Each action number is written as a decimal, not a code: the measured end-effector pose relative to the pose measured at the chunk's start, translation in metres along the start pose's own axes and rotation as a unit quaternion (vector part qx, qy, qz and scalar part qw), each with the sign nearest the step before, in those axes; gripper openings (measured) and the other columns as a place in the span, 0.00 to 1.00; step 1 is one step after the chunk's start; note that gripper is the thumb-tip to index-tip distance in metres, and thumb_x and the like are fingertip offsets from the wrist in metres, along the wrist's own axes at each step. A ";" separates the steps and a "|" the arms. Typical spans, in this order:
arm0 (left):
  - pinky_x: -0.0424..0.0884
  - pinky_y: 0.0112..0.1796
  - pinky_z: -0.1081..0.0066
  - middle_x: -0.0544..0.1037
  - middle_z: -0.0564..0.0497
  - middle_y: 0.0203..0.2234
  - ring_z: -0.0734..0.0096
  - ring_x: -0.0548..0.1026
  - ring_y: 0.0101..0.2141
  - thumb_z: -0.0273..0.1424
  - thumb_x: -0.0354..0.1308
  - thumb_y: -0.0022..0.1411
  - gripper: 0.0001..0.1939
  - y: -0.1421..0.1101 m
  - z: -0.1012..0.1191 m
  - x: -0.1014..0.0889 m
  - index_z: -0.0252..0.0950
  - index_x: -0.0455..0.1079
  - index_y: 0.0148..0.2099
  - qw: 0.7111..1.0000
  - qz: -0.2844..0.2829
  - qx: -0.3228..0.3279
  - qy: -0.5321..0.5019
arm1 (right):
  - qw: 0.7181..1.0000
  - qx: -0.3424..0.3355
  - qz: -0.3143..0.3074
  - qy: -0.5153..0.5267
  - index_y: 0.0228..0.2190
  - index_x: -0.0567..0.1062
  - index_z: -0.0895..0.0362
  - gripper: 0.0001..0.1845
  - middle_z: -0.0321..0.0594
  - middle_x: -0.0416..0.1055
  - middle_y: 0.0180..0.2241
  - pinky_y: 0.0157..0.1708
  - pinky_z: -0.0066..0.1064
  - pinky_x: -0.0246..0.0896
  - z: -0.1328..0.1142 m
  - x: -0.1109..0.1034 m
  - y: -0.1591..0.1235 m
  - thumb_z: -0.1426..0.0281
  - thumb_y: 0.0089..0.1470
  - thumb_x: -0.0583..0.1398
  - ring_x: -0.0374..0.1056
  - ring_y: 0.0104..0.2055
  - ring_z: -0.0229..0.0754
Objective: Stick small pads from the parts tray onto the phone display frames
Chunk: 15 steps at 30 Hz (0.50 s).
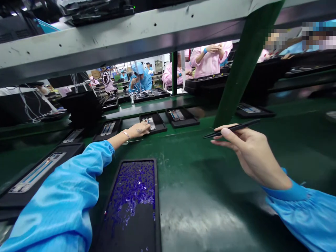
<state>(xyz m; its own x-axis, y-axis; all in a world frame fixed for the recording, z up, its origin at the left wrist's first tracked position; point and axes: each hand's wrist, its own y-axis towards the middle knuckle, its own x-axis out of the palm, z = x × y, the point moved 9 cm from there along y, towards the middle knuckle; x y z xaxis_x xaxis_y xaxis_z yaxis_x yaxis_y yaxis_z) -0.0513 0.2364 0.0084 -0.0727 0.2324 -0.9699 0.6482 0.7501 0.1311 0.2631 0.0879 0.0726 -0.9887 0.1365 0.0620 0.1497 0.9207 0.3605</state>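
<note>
My left hand (pixel 140 130) reaches out across the bench, palm down, with its fingers closed on the near left edge of a phone frame (pixel 151 122). That frame lies in a small black tray (pixel 160 128). Black tweezers (pixel 236 128) are pinched in my right hand (pixel 250 148), tips pointing left above the green bench and touching nothing. Between my arms is a long black tray (pixel 141 224) with many tiny purple-blue pieces (pixel 135 182) scattered mostly over its far half.
More black trays with phone frames stand along the bench: one right of my left hand (pixel 183 120), others at left (pixel 39 173) and far right (pixel 250 108). A green post (pixel 244 66) slants up to a grey overhead beam (pixel 147 31). Co-workers in pink and blue sit beyond.
</note>
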 end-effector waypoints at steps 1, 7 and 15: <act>0.73 0.46 0.58 0.71 0.44 0.50 0.63 0.73 0.47 0.37 0.56 0.68 0.18 0.011 0.004 -0.004 0.33 0.66 0.55 1.000 0.002 0.005 0.004 | 1.000 0.001 -0.012 -0.011 0.34 0.77 0.62 0.20 0.43 0.72 0.35 0.39 0.35 0.75 0.002 0.004 -0.002 0.59 0.46 0.68 0.72 0.35 0.39; 0.73 0.47 0.57 0.70 0.44 0.51 0.62 0.72 0.48 0.37 0.56 0.67 0.19 0.102 0.065 -0.008 0.34 0.65 0.56 1.000 0.012 0.024 -0.006 | 0.990 0.006 -0.093 -0.103 0.35 0.77 0.60 0.20 0.41 0.74 0.35 0.38 0.32 0.73 0.016 0.024 -0.014 0.56 0.49 0.65 0.73 0.33 0.39; 0.73 0.45 0.58 0.71 0.44 0.50 0.63 0.73 0.46 0.37 0.56 0.67 0.18 0.133 0.085 0.000 0.33 0.66 0.56 1.000 -0.017 -0.002 -0.015 | 0.994 -0.002 -0.083 -0.074 0.34 0.77 0.58 0.17 0.40 0.73 0.35 0.39 0.32 0.74 0.006 0.019 -0.014 0.57 0.49 0.66 0.73 0.35 0.38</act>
<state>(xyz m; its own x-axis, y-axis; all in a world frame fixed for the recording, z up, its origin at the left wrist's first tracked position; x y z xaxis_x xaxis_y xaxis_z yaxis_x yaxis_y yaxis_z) 0.0995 0.2838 0.0089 -0.0717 0.1876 -0.9796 0.6424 0.7600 0.0986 0.2424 0.0796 0.0634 -0.9902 0.0359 -0.1351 -0.0150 0.9336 0.3581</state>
